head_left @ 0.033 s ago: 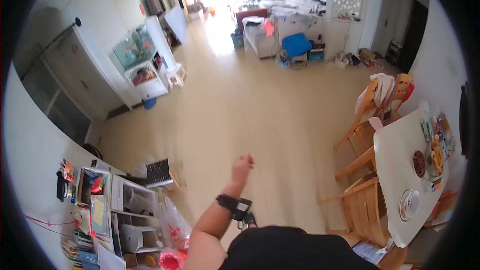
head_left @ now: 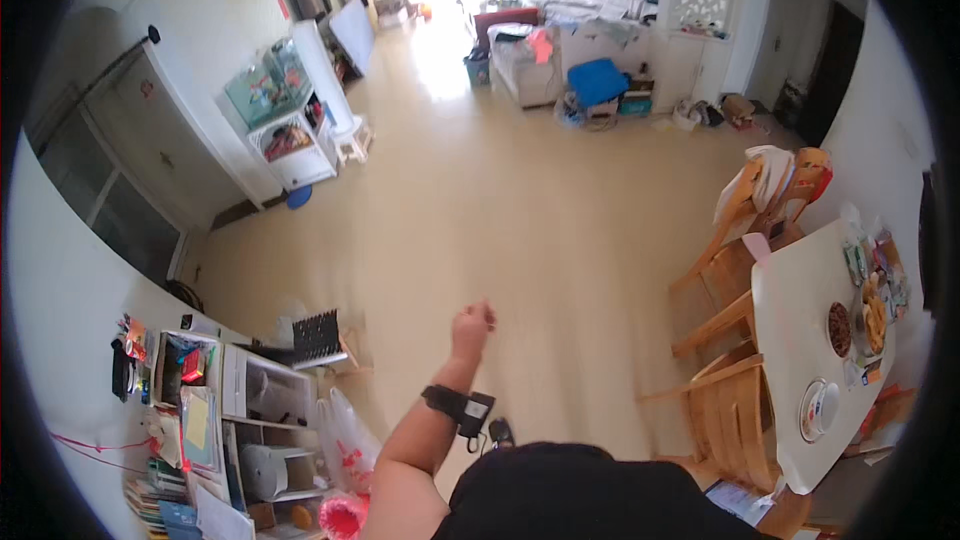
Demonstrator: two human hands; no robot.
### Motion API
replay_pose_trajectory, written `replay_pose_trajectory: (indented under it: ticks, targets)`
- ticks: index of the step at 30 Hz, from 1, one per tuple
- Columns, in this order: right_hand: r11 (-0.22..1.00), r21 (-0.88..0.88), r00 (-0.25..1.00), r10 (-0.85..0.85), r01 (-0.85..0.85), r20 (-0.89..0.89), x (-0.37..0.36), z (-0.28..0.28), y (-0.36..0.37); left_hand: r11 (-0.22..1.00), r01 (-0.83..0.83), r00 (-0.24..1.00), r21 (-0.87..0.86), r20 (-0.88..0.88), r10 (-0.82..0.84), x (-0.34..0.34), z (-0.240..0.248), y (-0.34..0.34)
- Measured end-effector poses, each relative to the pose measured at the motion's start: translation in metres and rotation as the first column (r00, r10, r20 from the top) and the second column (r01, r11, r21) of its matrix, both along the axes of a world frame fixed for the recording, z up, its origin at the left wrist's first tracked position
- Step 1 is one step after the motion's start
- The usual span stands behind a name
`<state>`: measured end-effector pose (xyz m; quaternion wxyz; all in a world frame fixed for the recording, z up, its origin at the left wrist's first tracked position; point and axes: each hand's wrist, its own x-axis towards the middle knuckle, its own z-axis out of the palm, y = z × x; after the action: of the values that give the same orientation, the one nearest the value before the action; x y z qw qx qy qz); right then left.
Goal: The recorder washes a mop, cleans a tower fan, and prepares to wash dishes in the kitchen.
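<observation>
My left hand is held out in front of me over the tiled floor, its fingers loosely curled in. I see nothing in its grasp, and it touches nothing. A black strap with a small dark box is wrapped around the left forearm, and a thin cable loops below the box. Just beyond my black shirt, a dark shoe shows on the floor. My right hand is out of sight.
On the right, wooden chairs line a white table holding bowls and food. At lower left, a shelf with papers stands beside plastic bags. A small rack is behind it. Farther off are a fish tank and a sofa.
My left hand and forearm have shifted slightly left and up in the view. More of the dark shoe shows beside the strapped box. The room has shifted a little with my head.
</observation>
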<state>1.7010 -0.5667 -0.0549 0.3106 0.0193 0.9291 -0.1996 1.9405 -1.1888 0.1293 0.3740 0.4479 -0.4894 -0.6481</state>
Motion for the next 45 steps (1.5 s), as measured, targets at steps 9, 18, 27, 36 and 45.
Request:
replay_pose_trajectory:
  ticks: [9,18,27,36,45]
  targets:
    - [0.73,0.192,0.754,0.621,-0.656,0.213,-0.061,-0.027,-0.209,0.987,-0.151,0.974,0.047,-0.165,0.157,0.056,0.026,-0.193]
    - [0.986,-0.05,0.981,0.155,-0.162,-0.121,-0.264,-0.083,-0.58,0.849,-0.523,0.852,-0.078,-0.094,0.516,0.113,0.03,-0.35]
    - [0.612,-0.271,0.664,0.619,-0.742,-0.42,-0.27,0.034,-1.125,0.356,-0.929,0.362,-0.097,-0.052,0.931,0.189,0.081,-0.419]
    - [0.442,-0.534,0.674,0.628,-0.72,-0.389,-0.246,0.123,-1.38,0.164,-0.986,0.163,0.016,-0.033,0.986,0.213,0.022,-0.621]
    - [0.578,-0.662,0.862,0.454,-0.478,-0.226,-0.276,0.194,-1.514,0.565,-0.798,0.574,-0.21,0.019,0.818,0.098,0.07,-0.996]
